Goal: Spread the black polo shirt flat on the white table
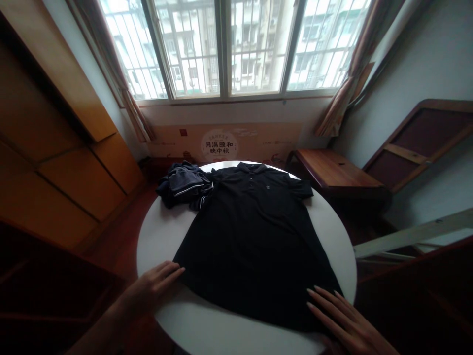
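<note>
Black polo shirt (251,246) on white table (334,246); left hand (150,288) fingers (170,271) together at hem (236,308); right hand (345,320) fingers (325,301) spread atop.

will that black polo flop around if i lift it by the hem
The black polo shirt lies draped flat, so it will probably hang limp. Its knit looks light for its size. Lifted at the hem, near the left hand and right hand, the collar end would likely sag.

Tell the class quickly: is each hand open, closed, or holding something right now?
Left hand: open, flat, fingertips at the hem of the black polo shirt, holding nothing.
Right hand: open, fingers spread on the shirt's hem, holding nothing.
</note>
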Available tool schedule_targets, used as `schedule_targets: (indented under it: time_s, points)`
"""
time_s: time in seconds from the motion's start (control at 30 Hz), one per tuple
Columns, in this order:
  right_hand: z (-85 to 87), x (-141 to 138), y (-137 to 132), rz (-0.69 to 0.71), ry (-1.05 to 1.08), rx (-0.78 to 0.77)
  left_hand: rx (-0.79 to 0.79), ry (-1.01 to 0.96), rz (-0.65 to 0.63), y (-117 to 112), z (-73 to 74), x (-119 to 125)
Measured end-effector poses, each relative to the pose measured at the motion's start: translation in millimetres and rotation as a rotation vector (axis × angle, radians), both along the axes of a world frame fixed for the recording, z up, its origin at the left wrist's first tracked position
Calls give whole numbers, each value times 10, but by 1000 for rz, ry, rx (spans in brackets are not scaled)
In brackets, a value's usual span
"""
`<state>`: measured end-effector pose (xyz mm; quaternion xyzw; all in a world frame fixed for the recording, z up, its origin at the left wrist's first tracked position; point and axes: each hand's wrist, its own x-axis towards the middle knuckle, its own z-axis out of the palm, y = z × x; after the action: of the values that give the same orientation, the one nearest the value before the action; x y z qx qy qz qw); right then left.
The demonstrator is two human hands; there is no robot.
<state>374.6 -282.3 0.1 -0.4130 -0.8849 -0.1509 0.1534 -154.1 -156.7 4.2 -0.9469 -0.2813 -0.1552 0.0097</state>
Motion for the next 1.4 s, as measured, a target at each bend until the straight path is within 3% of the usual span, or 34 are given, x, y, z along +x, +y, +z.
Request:
schedule_targets:
  time_s: [0.1, 0.23, 0.33, 0.43, 0.53, 0.67, 0.77, 0.87, 0.93, 1.0, 1.1, 1.3, 1.4]
  points:
    - [-39, 201, -9, 64, 9, 61, -66, -45, 31, -11, 24, 48]
    - [-103, 609, -61, 16, 103, 40, -320, -51, 16, -238, 125, 213]
    - [-76, 798, -106, -98, 173, -105, -513, 15, 11, -454, 259, 379]
    - [71, 793, -11, -104, 231, -242, -592, 39, 34, -460, 402, 526]
    - [305, 626, 332, -128, 345, -292, -530, -19, 81, -103, 535, 700]
    - [514, 194, 1178, -193, 383, -400, -361, -84, 184, 865, 670, 1130]
    - [495, -193, 1991, -144, 338, -491, -222, -82, 377, 1700, 707, 1580]
    - [391, -488, 2781, -293, 225, -516, -195, 40, 680, 2375, 689, 1975]
    - [306, -595, 3204, -391, 198, -514, -214, 79, 797, 2685, 661, 2122]
    - [215, -638, 3501, -478, 195, -511, -231, 80, 829, 2889, 635, 2152]
    - [82, -629, 3716, -570, 192, -507, -203, 46, 831, 3036, 634, 2019]
    - [-69, -589, 3770, -602, 189, -499, -33, -35, 871, 3006, 709, 1588]
    - [-83, -592, 3780, -617, 181, -491, 30, -40, 898, 2943, 657, 1453]
